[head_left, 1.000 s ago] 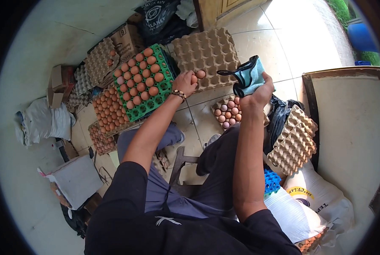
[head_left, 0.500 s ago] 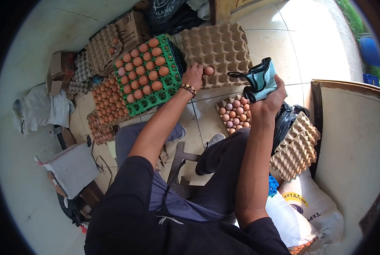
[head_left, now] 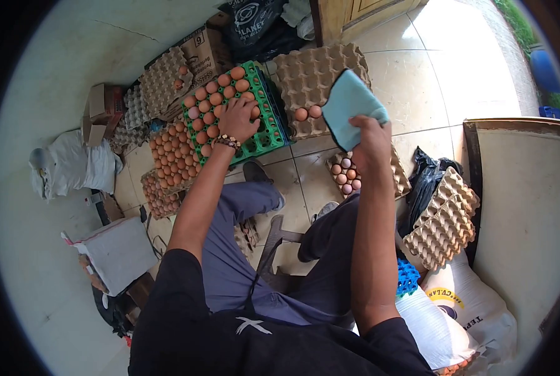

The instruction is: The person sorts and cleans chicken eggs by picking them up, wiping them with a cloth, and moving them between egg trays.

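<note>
My left hand rests on the brown eggs in the green plastic tray, fingers curled over one or two eggs. My right hand holds a light blue cloth spread above the floor. Just left of the cloth, two brown eggs sit in the near row of the cardboard egg tray. Under my right forearm lies a smaller cardboard tray with several eggs.
Stacked trays full of brown eggs stand left of the green tray. Empty cardboard trays are piled at the right beside a white sack. Boxes and black bags line the back wall.
My left hand has left the cardboard tray, where two eggs now sit, and moved left onto the green tray. My right hand has brought the cloth lower and flatter.
</note>
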A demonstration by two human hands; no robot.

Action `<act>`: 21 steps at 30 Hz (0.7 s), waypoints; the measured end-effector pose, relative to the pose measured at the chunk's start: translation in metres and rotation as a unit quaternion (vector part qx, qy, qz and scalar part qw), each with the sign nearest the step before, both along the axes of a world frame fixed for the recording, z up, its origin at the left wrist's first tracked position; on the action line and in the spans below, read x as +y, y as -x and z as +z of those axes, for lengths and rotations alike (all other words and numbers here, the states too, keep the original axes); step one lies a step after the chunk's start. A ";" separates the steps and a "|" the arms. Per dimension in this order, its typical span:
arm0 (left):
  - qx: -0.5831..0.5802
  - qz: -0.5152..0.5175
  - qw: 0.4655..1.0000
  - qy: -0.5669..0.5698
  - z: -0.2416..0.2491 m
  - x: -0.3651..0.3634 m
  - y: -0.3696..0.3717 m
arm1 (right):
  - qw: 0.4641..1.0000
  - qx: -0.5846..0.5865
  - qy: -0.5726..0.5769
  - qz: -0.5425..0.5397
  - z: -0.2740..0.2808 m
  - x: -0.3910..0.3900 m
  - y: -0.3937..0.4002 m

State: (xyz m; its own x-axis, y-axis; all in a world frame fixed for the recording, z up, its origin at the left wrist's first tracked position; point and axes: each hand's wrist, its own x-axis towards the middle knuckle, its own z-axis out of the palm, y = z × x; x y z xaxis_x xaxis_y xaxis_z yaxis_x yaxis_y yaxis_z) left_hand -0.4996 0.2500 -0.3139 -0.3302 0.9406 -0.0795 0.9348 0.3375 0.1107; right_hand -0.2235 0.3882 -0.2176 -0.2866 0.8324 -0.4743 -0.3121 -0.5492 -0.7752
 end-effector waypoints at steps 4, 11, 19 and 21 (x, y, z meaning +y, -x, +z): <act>0.067 0.001 0.996 0.063 0.012 0.002 -0.005 | 0.995 -0.057 -0.029 0.077 0.002 -0.013 0.012; 0.006 0.029 0.999 0.022 0.008 -0.002 0.000 | 0.940 -0.202 -0.195 0.195 -0.020 -0.033 0.034; -0.580 0.063 0.803 -0.122 0.116 -0.021 -0.029 | 0.966 -0.154 -0.120 0.167 -0.020 -0.061 0.060; -0.608 0.045 0.788 -0.091 0.132 -0.026 -0.042 | 0.974 -0.058 -0.051 0.213 0.024 -0.067 0.056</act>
State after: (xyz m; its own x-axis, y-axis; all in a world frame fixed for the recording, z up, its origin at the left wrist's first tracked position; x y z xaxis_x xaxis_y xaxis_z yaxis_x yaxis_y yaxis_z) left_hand -0.4580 0.2238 -0.1819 -0.1803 0.9497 -0.2559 0.0737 0.2725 0.9593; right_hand -0.2798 0.3214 -0.1939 -0.5662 0.6935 -0.4455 0.0202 -0.5287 -0.8486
